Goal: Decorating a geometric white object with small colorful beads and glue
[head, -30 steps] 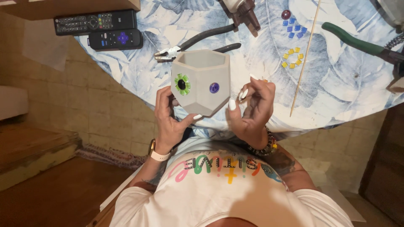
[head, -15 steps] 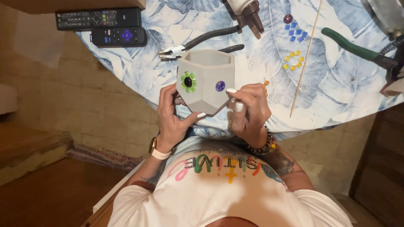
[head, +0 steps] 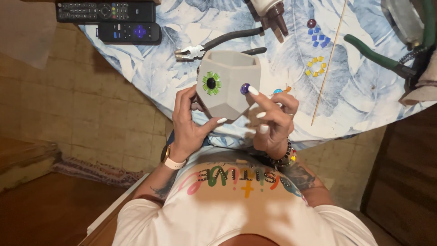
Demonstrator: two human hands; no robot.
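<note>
Head view: grey faceted pot [head: 227, 86] (two gems)

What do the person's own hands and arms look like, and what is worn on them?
Both arms are bare below short white sleeves and carry dark tattoos. The left hand has a light-banded watch on its wrist; the right hand has a dark beaded bracelet. Fingernails are long and white.
</note>
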